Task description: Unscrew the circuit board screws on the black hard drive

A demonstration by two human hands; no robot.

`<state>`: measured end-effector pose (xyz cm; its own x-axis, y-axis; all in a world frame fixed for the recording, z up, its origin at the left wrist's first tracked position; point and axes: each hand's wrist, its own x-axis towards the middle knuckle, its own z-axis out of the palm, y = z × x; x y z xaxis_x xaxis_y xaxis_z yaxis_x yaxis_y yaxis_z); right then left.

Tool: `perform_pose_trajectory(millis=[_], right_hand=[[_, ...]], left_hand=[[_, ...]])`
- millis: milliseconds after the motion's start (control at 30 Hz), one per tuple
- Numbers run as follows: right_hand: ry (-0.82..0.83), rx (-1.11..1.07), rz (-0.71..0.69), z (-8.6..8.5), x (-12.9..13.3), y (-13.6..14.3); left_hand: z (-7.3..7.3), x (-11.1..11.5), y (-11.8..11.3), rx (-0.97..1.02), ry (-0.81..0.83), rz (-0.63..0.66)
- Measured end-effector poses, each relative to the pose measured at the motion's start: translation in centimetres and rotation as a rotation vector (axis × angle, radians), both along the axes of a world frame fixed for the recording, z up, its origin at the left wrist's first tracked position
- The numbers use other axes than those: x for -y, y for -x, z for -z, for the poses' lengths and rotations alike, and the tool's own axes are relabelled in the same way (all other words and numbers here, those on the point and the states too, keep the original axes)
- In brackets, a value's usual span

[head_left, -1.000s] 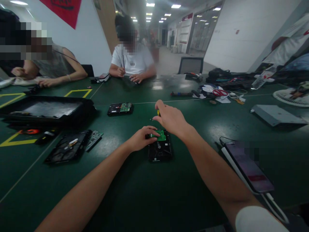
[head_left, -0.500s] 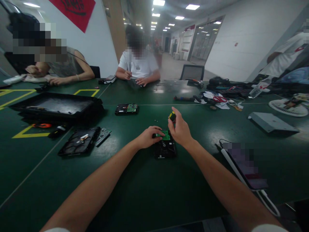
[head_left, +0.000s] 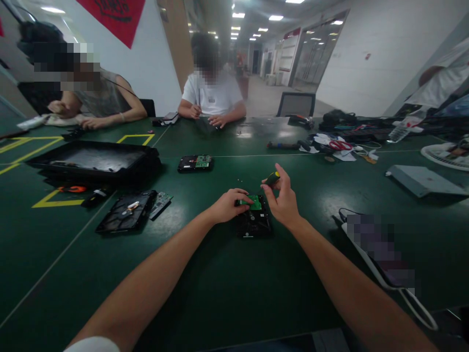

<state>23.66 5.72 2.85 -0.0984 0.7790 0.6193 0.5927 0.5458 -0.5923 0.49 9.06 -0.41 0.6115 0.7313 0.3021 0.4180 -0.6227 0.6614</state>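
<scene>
A black hard drive (head_left: 253, 226) lies on the green table, its green circuit board (head_left: 257, 203) on the far half. My left hand (head_left: 231, 204) grips it from the left, fingers on the board and partly covering it. To the right and slightly above the drive, my right hand (head_left: 281, 198) is closed around a screwdriver (head_left: 271, 179) with a green and yellow handle. The handle is tilted, and its shaft cannot be made out. Tiny pale bits, perhaps screws (head_left: 239, 180), lie beyond the drive.
Another hard drive (head_left: 195, 163) lies farther off. Leftward are a drive casing (head_left: 126, 212), a loose circuit board (head_left: 160, 205) and stacked black trays (head_left: 95, 159). On the right are a phone (head_left: 379, 249) with a white cable and a grey metal box (head_left: 427, 180). Two people sit opposite.
The screwdriver has tilted over and moved right with my right hand, a little away from the drive. My left hand stays on the drive. The whole view has shifted slightly.
</scene>
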Motion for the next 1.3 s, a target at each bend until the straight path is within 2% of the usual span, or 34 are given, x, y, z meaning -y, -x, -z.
perform_pose_trajectory(millis=[267, 467, 633, 767, 1067, 1300], right_hand=[[-0.025, 0.05, 0.102, 0.0, 0.3, -1.3], [0.023, 0.028, 0.012, -0.3, 0.8, -1.6], [-0.031, 0.057, 0.115, 0.5, 0.2, -2.0], [-0.056, 0.067, 0.101, 1.0, 0.0, -2.0], [-0.037, 0.059, 0.121, 0.9, 0.5, -2.0], [-0.069, 0.032, 0.115, 1.0, 0.5, -1.9]], left_hand=[[0.1, 1.6, -1.6, 0.0, 0.001, 0.001], [-0.3, 2.2, -2.1, -0.001, -0.001, -0.026], [-0.2, 2.1, -2.1, 0.0, 0.012, -0.019], [-0.2, 1.9, -1.8, -0.01, 0.025, 0.004], [-0.3, 1.4, -1.1, -0.054, 0.041, 0.085], [-0.3, 1.6, -1.2, -0.061, 0.034, 0.07]])
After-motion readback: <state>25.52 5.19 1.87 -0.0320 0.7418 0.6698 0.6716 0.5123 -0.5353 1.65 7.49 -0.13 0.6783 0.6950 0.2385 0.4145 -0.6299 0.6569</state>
